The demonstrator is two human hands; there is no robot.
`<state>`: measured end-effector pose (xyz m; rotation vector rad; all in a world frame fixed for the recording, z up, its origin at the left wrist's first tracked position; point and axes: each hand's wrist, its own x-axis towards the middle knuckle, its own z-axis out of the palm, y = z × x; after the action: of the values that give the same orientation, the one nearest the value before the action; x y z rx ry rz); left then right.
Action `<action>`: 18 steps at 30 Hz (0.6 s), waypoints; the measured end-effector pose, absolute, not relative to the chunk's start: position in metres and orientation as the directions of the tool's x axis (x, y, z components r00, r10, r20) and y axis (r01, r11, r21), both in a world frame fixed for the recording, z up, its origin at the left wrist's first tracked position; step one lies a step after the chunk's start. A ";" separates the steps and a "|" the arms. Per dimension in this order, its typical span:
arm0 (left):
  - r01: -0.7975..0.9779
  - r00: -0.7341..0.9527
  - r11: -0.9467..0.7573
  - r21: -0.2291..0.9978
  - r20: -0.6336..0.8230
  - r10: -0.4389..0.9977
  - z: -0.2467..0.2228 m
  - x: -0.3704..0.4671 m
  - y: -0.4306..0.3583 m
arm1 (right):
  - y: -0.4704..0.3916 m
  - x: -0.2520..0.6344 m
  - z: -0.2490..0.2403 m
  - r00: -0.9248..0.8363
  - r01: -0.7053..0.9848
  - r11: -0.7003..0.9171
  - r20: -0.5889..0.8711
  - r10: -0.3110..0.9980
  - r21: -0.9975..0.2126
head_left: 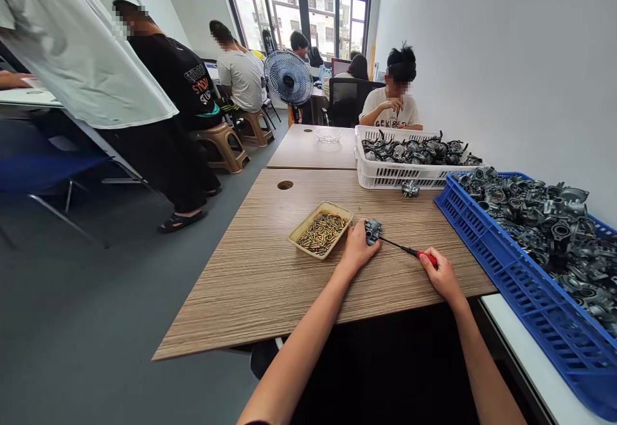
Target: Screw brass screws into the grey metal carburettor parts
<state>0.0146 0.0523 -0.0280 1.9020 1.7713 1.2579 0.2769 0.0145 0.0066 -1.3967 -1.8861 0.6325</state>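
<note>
My left hand [357, 248] grips a small grey metal part [373, 231] on the wood-grain table [241, 283]. In my right hand [439, 274] is the red handle of a screwdriver [407, 249], its long dark shaft pointing left with the tip at the metal part. Whether the tip sits in a screw is too small to tell. Just left of my left hand stands a cream tray [295, 240] filled with small brass-coloured pieces.
A blue crate [525, 290] of metal parts lines the right side. Behind it are a white crate [405, 177] of similar parts and one loose part [410, 188]. A person sits beyond the table; others sit or stand at left, near a fan [288, 78].
</note>
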 end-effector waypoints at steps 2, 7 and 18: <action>0.685 -0.118 -0.224 0.693 0.410 0.904 -0.028 0.015 0.052 | 0.014 0.277 0.007 -0.178 0.616 0.303 0.246 0.953 -0.727; 0.675 -0.117 -0.233 0.700 0.413 0.903 -0.027 0.015 0.051 | 0.014 0.276 0.007 -0.172 0.617 0.303 0.252 0.952 -0.726; 0.671 -0.103 -0.247 0.699 0.418 0.903 -0.023 0.014 0.050 | 0.014 0.277 0.007 -0.177 0.617 0.302 0.246 0.953 -0.727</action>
<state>0.0139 0.0502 -0.0233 1.9059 1.7388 1.2728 0.2767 0.0143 0.0067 -1.3974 -1.8882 0.6269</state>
